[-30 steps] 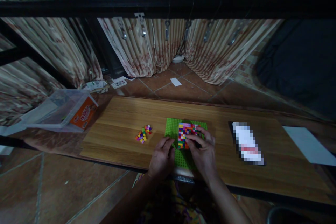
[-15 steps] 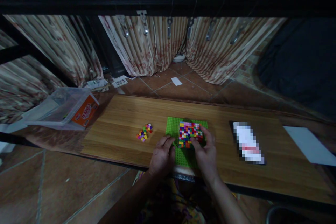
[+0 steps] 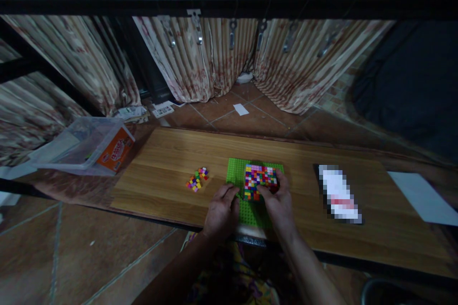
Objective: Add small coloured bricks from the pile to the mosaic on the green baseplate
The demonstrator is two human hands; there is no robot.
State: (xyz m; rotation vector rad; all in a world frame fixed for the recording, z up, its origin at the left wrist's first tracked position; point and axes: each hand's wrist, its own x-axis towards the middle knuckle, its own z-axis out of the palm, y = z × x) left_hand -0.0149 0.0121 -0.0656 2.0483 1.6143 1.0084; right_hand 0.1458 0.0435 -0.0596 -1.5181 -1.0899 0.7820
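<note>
A block of small multicoloured bricks [image 3: 255,178] stands on a green studded baseplate [image 3: 234,169]. My right hand [image 3: 281,205] is closed around the block's right side, its thumb at the near face and its fingers along the right and far edge. Over the baseplate's left part, my left hand [image 3: 222,207] is closed, thumb and forefinger pinched together close to the block's near left corner. Something small and greenish shows at those fingertips, but I cannot tell it from the plate. A loose pile of small coloured bricks [image 3: 196,182] lies left of the baseplate.
The wooden tabletop [image 3: 161,152] carries a blurred-out flat object [image 3: 339,195] on the right, with a white sheet [image 3: 422,195] beyond it. A clear plastic box [image 3: 93,147] with an orange label stands at the left. A black bar [image 3: 229,2] with hanging clips crosses above.
The view has tilted very slightly. My right thumb has shifted a little left along the block's near side; my left hand stays at nearly the same place.
</note>
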